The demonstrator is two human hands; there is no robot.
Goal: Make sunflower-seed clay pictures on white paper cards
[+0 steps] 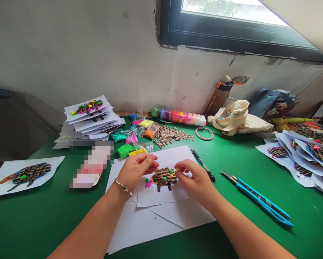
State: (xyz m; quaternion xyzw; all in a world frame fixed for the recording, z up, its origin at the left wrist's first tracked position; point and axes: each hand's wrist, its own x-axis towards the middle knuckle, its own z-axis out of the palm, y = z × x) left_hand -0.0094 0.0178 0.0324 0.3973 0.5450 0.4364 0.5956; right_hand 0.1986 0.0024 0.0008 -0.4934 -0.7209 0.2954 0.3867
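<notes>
A small white sheet [161, 199] bears an animal figure [163, 177] covered with striped seeds, with a pink head, dark legs and green and yellow dots. My left hand [141, 167] hovers by the figure's upper left, its thumb and fingers pressed together; whatever they may hold is hidden. At the figure's right end is my right hand [192, 178], thumb and forefinger closed on a small yellow piece [177, 169]. Larger white paper [126, 226] lies beneath the small sheet.
Clay bags [126, 150], sunflower seeds [171, 135] and a tape roll [204, 133] lie behind. A pen [203, 164] and blue cutter [258, 198] are at right. Finished pictures [96, 126] are stacked back left, others [303, 158] far right, one [29, 176] at left.
</notes>
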